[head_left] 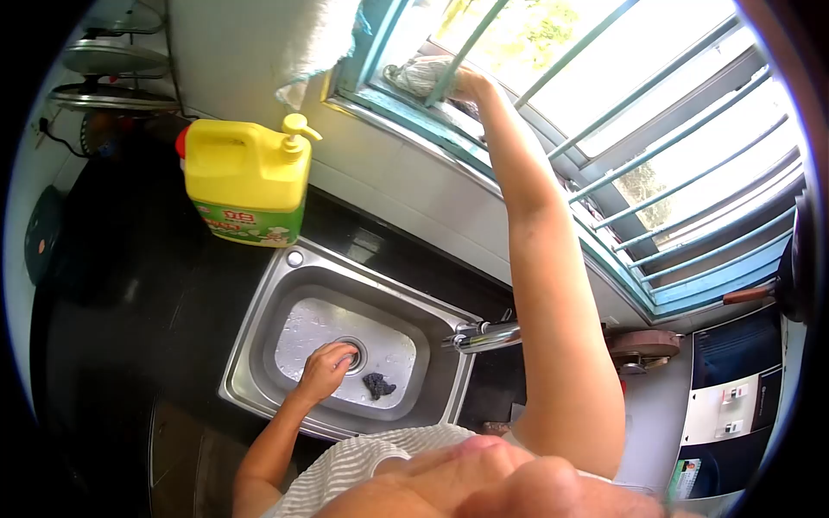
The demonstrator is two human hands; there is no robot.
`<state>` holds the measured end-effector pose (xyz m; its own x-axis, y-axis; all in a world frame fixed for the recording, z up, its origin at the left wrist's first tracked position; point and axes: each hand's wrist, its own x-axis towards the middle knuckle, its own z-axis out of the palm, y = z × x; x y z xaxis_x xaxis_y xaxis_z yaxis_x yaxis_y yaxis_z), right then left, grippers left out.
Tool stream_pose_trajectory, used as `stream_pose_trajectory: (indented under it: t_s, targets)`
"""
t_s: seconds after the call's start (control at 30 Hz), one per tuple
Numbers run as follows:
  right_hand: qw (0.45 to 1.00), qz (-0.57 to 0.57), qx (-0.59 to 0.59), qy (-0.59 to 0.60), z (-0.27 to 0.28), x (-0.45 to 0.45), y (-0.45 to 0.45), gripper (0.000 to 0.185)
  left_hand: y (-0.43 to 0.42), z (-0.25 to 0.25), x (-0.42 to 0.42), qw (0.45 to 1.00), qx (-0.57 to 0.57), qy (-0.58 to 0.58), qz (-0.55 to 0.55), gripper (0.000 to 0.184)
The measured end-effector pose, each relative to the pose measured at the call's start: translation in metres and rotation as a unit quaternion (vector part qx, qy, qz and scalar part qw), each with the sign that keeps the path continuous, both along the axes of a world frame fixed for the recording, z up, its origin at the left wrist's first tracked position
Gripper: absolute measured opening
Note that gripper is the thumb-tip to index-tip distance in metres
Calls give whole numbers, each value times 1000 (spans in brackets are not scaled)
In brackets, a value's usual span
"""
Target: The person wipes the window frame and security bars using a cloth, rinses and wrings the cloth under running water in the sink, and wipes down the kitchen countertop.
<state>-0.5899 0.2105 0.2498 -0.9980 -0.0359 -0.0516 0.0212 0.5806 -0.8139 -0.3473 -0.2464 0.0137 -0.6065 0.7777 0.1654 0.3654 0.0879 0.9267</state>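
Note:
My right hand [469, 85] reaches up through the bars at the window sill. Its fingers are on a crumpled grey cloth [419, 76], partly behind a bar. Down in the steel sink [250, 345], my left hand [325, 371] is at the drain [352, 352] with its fingers curled together. Whatever they hold, if anything, is hidden. A small dark crumpled piece [378, 386], perhaps a rag or scourer, lies on the wet sink floor beside that hand.
A large yellow pump jug [246, 177] stands on the black counter [129, 302] behind the sink's left corner. The chrome faucet [488, 337] juts over the sink's right side, near my right arm. Teal window bars [635, 99] surround the raised arm. Pot lids [117, 59] hang upper left.

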Motion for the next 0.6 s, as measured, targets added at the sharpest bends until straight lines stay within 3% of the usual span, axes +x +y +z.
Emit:
stream_pose_trajectory:
  t_s: [0.07, 0.1, 0.13, 0.17, 0.2, 0.23, 0.33, 0.4, 0.5, 0.53, 0.57, 0.6]
  targets:
    - [987, -125, -16, -97, 32, 30, -54, 27, 10, 3, 0, 1000, -5, -12, -22, 18]
    - [978, -101, 55, -175, 39, 25, -43, 32, 15, 5, -3, 999, -8, -17, -35, 18]
    - [928, -22, 321, -187, 47, 29, -51, 26, 19, 6, -6, 999, -12, -21, -40, 18]
    - [806, 61, 559, -185, 54, 37, -63, 20, 23, 5, -8, 999, -10, -16, -41, 18]
    - [778, 24, 581, -238, 54, 51, -71, 11, 26, 5, -9, 999, -6, -12, -43, 18]
    - [673, 112, 689, -244, 51, 64, -69, 9, 31, 4, -12, 999, -12, -18, -49, 18]
    - [674, 89, 696, -232, 43, 74, -68, 9, 36, 6, -18, 998, 16, 21, -55, 16]
    - [491, -14, 791, -365, 29, 65, -100, 16, 34, 19, -24, 997, 12, 39, -69, 16]
    - [540, 1, 809, -233, 36, 93, -122, 33, 38, 45, -40, 995, 45, 34, -79, 18]
    - [605, 27, 786, -123, 36, 107, -108, 31, 43, 55, -47, 995, 72, 8, -69, 19]
    - [655, 53, 754, -8, 45, 124, -103, 30, 52, 65, -54, 991, 86, -89, -57, 15]
    - [722, 10, 688, -73, 45, 133, -105, 26, 64, 81, -58, 969, 111, -215, -42, 14]
